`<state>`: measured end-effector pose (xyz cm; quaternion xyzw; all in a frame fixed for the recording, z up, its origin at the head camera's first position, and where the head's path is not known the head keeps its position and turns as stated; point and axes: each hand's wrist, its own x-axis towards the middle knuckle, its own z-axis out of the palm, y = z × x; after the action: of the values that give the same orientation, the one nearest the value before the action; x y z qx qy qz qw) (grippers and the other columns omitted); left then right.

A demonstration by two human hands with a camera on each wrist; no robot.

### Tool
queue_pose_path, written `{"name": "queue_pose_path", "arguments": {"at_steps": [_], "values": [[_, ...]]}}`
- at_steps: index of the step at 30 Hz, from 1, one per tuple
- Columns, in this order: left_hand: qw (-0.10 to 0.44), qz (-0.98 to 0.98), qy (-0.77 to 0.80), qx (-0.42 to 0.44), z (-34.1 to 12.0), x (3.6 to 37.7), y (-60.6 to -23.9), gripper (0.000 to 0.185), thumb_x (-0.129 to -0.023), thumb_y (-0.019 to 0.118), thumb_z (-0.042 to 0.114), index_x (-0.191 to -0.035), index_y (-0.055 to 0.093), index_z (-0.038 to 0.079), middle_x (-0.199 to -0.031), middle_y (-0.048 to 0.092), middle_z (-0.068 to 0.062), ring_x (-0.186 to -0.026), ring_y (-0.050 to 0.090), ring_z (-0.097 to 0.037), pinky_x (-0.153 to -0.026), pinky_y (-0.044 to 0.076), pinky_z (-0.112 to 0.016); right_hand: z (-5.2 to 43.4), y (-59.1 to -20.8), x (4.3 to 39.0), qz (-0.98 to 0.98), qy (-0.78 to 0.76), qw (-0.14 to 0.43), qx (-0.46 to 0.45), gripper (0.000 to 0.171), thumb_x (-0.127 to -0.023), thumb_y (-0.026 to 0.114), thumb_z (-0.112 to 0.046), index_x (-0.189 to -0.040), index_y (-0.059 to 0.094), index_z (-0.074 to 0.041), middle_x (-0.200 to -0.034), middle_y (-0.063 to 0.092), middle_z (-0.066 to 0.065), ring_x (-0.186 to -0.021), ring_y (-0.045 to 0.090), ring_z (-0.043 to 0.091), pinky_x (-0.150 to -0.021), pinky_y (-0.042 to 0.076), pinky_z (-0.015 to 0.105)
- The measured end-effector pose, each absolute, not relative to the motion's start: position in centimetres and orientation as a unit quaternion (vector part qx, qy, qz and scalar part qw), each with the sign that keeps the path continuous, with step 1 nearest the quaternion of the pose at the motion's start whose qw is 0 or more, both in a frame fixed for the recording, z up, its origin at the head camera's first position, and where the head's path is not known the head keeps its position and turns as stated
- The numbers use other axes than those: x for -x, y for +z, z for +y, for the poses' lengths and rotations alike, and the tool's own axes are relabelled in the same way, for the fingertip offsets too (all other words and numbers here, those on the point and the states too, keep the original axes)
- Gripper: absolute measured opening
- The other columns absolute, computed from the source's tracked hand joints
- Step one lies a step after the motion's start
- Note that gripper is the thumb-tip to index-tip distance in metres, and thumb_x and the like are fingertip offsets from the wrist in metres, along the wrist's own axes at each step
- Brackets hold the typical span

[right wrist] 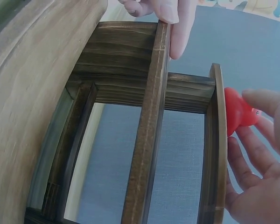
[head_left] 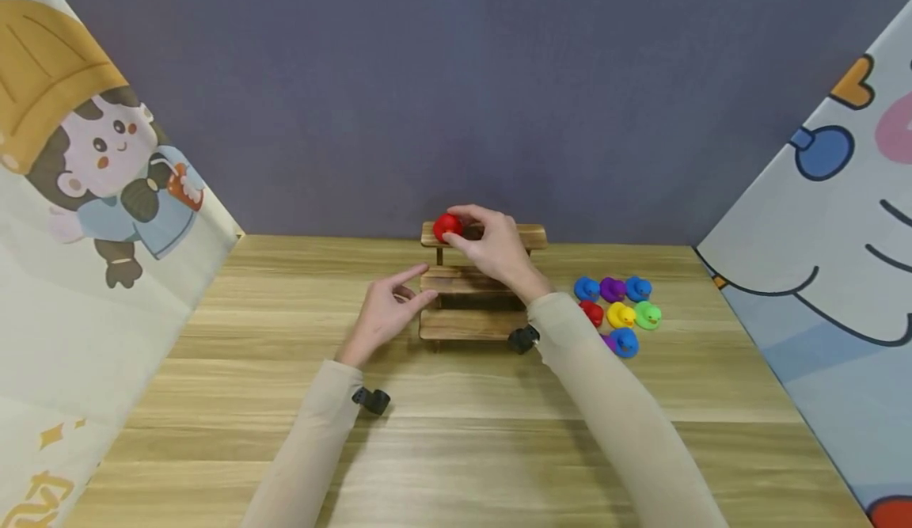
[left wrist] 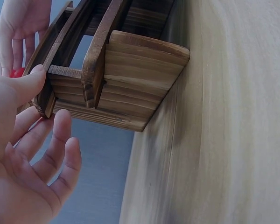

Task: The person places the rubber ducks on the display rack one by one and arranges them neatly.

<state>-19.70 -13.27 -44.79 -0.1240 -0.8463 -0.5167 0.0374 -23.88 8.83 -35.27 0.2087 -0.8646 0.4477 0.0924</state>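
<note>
A three-step wooden shelf (head_left: 473, 324) stands at the middle of the table. On the left end of its top step sits a red duck (head_left: 446, 226), and my right hand (head_left: 465, 226) pinches it between thumb and fingers. The right wrist view shows the red duck (right wrist: 237, 113) against the top step's edge, with my right hand's fingers (right wrist: 259, 156) around it. My left hand (head_left: 412, 289) is open; its straight fingertips touch the left end of the middle step. In the left wrist view my left hand (left wrist: 42, 102) lies beside the shelf (left wrist: 135, 88), thumb on its edge.
Several small ducks (head_left: 618, 312) in blue, purple, red, yellow and green lie in a cluster on the wooden table (head_left: 456, 449) right of the shelf. A grey wall stands behind, with cartoon-print cloth panels at both sides.
</note>
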Motion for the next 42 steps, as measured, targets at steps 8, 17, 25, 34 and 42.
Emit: {"name": "queue_pose_path", "arguments": {"at_steps": [8,17,25,34,42], "values": [[0.028,-0.842,-0.519,0.142,-13.8,18.5,-44.7,0.053,-0.097,0.082,0.034,-0.147,0.067,0.023,-0.091,0.078,-0.011,-0.077,0.070,-0.019,-0.060,0.054,-0.030,8.5,-35.4,22.0,-0.867,0.444,0.111,-0.196,0.041,-0.099,0.079,-0.021,-0.137,0.072,-0.009,-0.125,0.077,0.013,-0.108,0.077,0.029,-0.096,0.062,0.045],[0.025,-0.836,-0.528,0.149,-14.0,17.7,-44.5,0.055,-0.096,0.083,0.032,-0.147,0.067,0.019,-0.094,0.079,-0.014,-0.079,0.071,-0.019,-0.061,0.054,-0.028,8.6,-35.5,21.0,-0.860,0.455,0.126,-0.194,0.047,-0.097,0.081,-0.021,-0.140,0.069,-0.009,-0.125,0.076,0.015,-0.110,0.075,0.032,-0.098,0.060,0.046],[0.022,-0.838,-0.528,0.137,-14.1,17.5,-44.4,0.055,-0.096,0.082,0.033,-0.148,0.066,0.022,-0.093,0.079,-0.013,-0.079,0.072,-0.020,-0.060,0.055,-0.029,9.9,-35.5,20.1,-0.854,0.466,0.126,-0.193,0.048,-0.097,0.080,-0.023,-0.142,0.068,-0.010,-0.135,0.073,0.016,-0.119,0.072,0.033,-0.101,0.058,0.044],[0.015,-0.839,-0.527,0.131,-14.3,17.6,-44.3,0.055,-0.095,0.083,0.035,-0.147,0.067,0.025,-0.094,0.078,-0.013,-0.080,0.070,-0.018,-0.060,0.055,-0.029,12.4,-36.0,18.7,-0.845,0.482,0.154,-0.173,0.043,-0.097,0.080,-0.022,-0.138,0.072,-0.013,-0.135,0.073,0.013,-0.118,0.071,0.034,-0.101,0.058,0.053],[0.005,-0.836,-0.532,0.135,-14.5,17.7,-44.1,0.052,-0.096,0.081,0.036,-0.145,0.068,0.025,-0.098,0.078,-0.014,-0.084,0.071,-0.020,-0.061,0.056,-0.030,15.5,-36.4,16.8,-0.841,0.492,0.170,-0.149,0.041,-0.099,0.078,-0.022,-0.138,0.072,-0.012,-0.136,0.072,0.013,-0.120,0.068,0.036,-0.101,0.054,0.053]]}}
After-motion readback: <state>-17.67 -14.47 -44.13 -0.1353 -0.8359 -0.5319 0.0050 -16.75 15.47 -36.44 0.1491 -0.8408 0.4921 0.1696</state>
